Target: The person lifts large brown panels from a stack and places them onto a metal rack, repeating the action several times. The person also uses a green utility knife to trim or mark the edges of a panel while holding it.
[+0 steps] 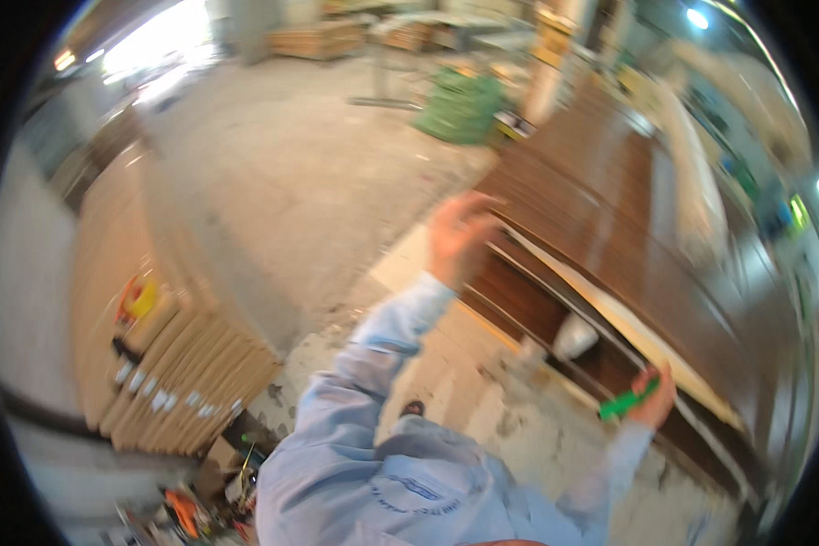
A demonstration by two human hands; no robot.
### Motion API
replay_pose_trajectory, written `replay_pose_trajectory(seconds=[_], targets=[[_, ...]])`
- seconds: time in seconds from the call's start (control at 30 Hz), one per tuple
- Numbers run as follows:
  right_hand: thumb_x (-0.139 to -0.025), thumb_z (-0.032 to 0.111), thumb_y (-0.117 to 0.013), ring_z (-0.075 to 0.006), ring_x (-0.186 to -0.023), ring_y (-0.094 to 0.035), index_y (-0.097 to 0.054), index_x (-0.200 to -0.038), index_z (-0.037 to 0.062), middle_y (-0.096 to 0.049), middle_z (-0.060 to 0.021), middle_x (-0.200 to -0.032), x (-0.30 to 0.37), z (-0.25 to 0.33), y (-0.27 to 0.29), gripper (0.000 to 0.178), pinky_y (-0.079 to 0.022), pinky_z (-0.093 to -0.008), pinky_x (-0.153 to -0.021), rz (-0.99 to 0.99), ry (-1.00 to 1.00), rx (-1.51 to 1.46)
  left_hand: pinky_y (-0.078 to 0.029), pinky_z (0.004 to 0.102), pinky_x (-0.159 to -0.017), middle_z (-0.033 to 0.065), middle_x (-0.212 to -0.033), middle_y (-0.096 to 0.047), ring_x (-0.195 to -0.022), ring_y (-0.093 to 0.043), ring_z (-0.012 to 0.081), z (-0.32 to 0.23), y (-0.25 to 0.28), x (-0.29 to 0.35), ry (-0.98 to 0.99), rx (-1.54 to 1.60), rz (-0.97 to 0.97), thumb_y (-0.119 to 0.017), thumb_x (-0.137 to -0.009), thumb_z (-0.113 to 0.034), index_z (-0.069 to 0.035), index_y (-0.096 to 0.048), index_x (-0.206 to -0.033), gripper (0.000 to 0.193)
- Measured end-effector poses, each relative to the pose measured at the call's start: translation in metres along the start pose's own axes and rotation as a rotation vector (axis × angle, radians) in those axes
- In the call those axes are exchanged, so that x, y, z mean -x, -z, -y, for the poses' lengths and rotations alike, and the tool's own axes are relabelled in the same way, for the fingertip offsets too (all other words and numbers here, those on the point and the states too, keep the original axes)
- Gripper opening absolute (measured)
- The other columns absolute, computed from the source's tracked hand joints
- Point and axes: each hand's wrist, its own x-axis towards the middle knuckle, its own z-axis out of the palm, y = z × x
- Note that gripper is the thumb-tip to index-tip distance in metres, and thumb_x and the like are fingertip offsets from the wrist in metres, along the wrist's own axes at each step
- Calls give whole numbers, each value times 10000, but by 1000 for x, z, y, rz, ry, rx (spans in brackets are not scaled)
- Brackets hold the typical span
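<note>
A stack of dark brown wood-grain panels [601, 196] lies on my right. At its near left corner, my left hand [460, 238] is blurred, its fingers bent around the edge of the top panel. My right hand [660, 400] is further along the same edge, closed on a green-handled tool [623, 403]; its working end cannot be made out. A pale strip [623, 314] runs along the edge between my hands. Below the top panel, a white crumpled piece [575, 338] sticks out of a dark gap.
Flat brown cartons [173, 364] stand stacked on the left, with a yellow and orange tape roll [138, 298] on them. Loose tools [187, 514] lie at the lower left. A green sack [460, 105] sits beyond the panels. A long plastic-wrapped bundle [696, 182] rests across the stack.
</note>
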Motion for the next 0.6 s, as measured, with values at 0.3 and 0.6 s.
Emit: replay_pose_trajectory(seconds=[0.3, 0.6], targets=[[-898, 308, -636, -162, -543, -587, -633, -818, 61, -637, -85, -668, 6, 3, -2, 259, -451, -278, -481, -143, -86, 69, -544, 341, -812, 125, -1184, -575, -1042, -601, 251, 11, 2, 2, -92, -122, 195, -666, -818, -107, -75, -623, -1068, 256], [-953, 307, -601, -105, -511, -529, -688, -824, -68, -669, -113, -704, 16, 16, 0, 406, -406, -247, -466, 292, 100, 43, -466, 397, -876, 204, -1344, -465, -1100, -524, 315, -2, 3, 0, -146, -16, 176, -554, -914, 1, -33, -615, -1029, 135]])
